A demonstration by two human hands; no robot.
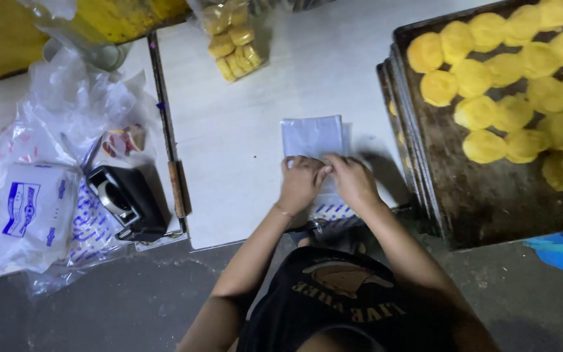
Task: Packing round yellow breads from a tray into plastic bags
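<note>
Both your hands sit on a stack of clear plastic bags (pixel 314 140) at table centre, near the front edge. Left hand (pixel 300 184) curled, fingertips (pixel 318 171) pinching at the top bag's near end; right hand (pixel 353 181) flat-ish over the same end, thumb side meeting the left. Looks like both are gripping bag film, but whether the right one truly pinches or only presses, you can't tell from here

Step in hand, as a guess: you're peeling one bag off the stack or working its mouth open. Not yet separated; the far end of the stack lies flat at 12 o'clock from your hands

Around you: at 3 o'clock a pile of dark baking trays (pixel 490 195), the top one carrying round yellow biscuits (pixel 513 111), mostly across its far half. At 11 o'clock, well apart, a filled bag of the same biscuits (pixel 232 39). At 9 o'clock a black tape dispenser (pixel 125 202) on loose printed plastic wrap (pixel 66 104), with a white packet (pixel 34 208) further left. A thin dark strip (pixel 167 130) divides the two white table sections (pixel 242 130)

Next move calls for a clean pinch on a single layer, one hand holding the rest of the stack down. Film is thin and clingy, so two bags could lift together
</note>
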